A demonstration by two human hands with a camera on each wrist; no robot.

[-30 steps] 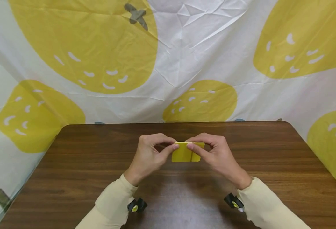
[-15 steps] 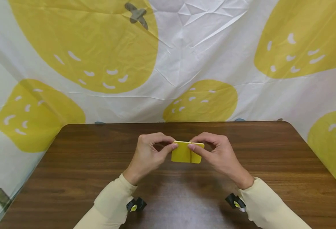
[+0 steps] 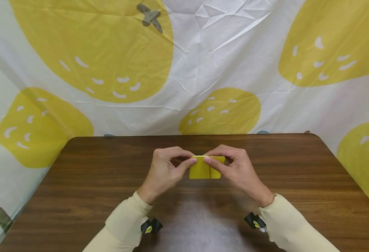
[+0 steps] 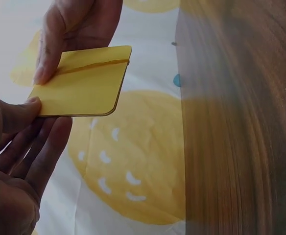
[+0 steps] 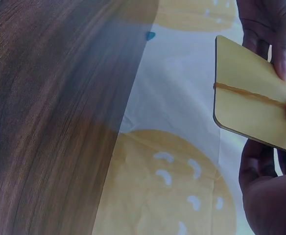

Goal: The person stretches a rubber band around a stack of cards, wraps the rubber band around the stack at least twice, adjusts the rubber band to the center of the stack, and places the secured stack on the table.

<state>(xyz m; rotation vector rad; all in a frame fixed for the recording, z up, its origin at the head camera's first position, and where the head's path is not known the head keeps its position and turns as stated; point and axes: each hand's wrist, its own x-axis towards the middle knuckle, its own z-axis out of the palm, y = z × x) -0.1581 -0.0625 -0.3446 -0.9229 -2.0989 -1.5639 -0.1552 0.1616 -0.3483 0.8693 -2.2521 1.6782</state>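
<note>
A small yellow notebook (image 3: 199, 170) with rounded corners is held up over the brown table (image 3: 108, 175). An orange-yellow elastic band (image 4: 91, 65) runs across its cover, off-centre towards the right hand's side. My left hand (image 3: 165, 171) pinches the top left corner between thumb and fingers. Near the middle of the top edge, my right hand (image 3: 238, 169) pinches the notebook, its thumb beside the band. In the right wrist view, the band (image 5: 248, 93) crosses the cover and the thumb lies at one end of it. The notebook's far side is hidden in the head view.
The tabletop reaches back to a hanging white cloth (image 3: 134, 119) printed with large yellow fruit shapes. Black wrist-worn devices (image 3: 151, 225) sit by both sleeves, close above the table.
My right hand moved slightly right along the notebook's top edge, then back left. The notebook tipped a little and levelled again. My left hand kept its hold with hardly any movement.
</note>
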